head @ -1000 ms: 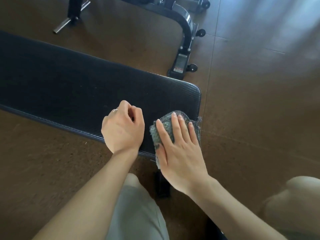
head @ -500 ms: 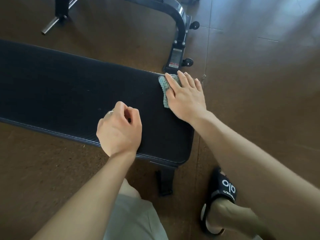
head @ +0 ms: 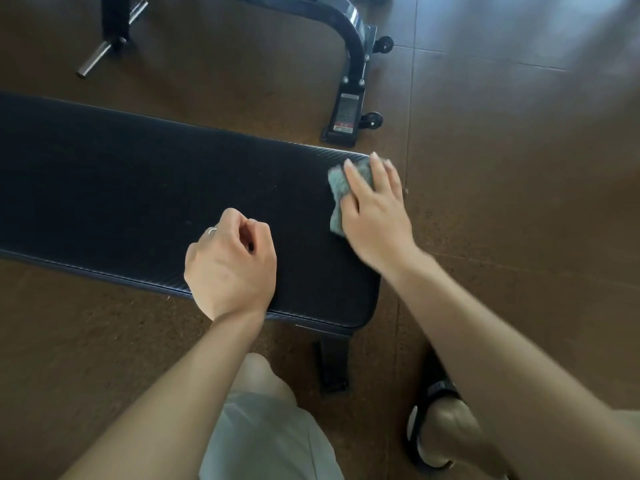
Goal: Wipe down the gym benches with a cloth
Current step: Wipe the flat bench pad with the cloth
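A long black padded gym bench [head: 138, 188] runs from the left edge to the middle right. My right hand [head: 375, 209] lies flat with straight fingers on a grey-green cloth [head: 337, 188], pressing it onto the pad's far right corner. The hand covers most of the cloth. My left hand [head: 230, 268] rests as a loose fist on the pad's near edge and holds nothing; a ring shows on one finger.
Brown floor surrounds the bench. The black frame of another machine [head: 348, 98] with small wheels stands just behind the bench's right end. A metal bar [head: 107, 46] lies at the back left. My foot in a black slipper [head: 433, 431] stands beside the bench leg [head: 332, 358].
My right hand has slid the cloth from the near right corner across the pad's end to the far right corner. The left fist has stayed put.
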Motion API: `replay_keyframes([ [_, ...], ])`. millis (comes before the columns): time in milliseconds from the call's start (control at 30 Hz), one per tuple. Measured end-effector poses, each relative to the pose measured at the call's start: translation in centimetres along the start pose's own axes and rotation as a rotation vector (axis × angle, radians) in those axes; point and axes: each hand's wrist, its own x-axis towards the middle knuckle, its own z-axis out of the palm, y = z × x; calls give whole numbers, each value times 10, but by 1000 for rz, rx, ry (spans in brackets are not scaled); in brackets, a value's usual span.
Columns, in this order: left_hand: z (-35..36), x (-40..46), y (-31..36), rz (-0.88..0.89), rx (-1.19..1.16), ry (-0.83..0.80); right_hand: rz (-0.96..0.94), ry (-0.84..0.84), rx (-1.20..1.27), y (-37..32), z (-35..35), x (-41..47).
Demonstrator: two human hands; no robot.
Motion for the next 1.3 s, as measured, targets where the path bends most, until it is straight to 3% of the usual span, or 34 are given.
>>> replay_keyframes([
  [167,0,1,0,-13,18,6,95,-41,121,1,-13,63],
  [400,1,-1,4,-15,14,15,219,74,586,-7,9,-61],
  [533,1,-1,5,-24,16,6,223,81,554,-17,16,-98],
  [867,1,0,2,-18,21,11,302,-11,458,-2,-19,33],
  [1067,0,-1,4,-49,0,13,290,102,625,-12,11,-75],
  [1200,-1,-3,5,-26,-16,18,312,239,617,-43,39,-156],
  [1300,-1,-3,2,-5,-29,18,330,312,593,-58,49,-169],
])
